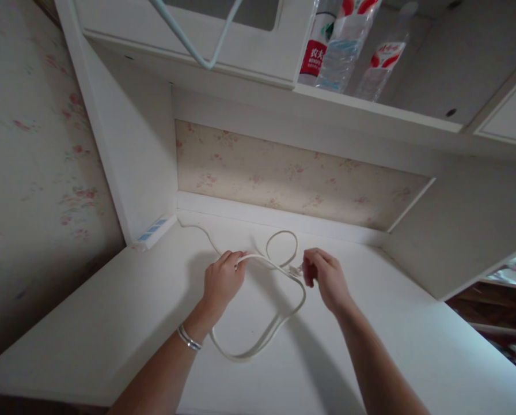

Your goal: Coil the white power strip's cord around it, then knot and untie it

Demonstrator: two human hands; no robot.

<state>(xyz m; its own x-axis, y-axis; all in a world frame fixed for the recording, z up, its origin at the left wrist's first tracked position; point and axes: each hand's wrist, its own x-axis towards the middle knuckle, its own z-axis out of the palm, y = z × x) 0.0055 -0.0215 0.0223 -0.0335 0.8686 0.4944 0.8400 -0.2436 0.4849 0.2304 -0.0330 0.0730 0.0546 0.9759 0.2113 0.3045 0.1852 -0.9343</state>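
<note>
My left hand (pixel 226 276), with a silver bracelet at the wrist, is closed around a white power cord (pixel 258 349). The cord runs from the white power strip (pixel 156 231) at the back left and hangs in loose loops between my hands over the white desktop. My right hand (pixel 325 275) is pinched beside the cord. A small whitish piece (pixel 295 270) shows at its fingertips, too blurred to tell what it is. The power strip lies against the left side panel, with blue patches on its top.
Overhead is a white cabinet with a pale blue bar handle (pixel 210 57). Its open shelf (pixel 383 112) holds a red-labelled bottle (pixel 315 52) and clear plastic-wrapped bottles (pixel 338 57). Side panels enclose the white desktop (pixel 111 323) left and right. Flowered wallpaper (pixel 275 176) covers the back.
</note>
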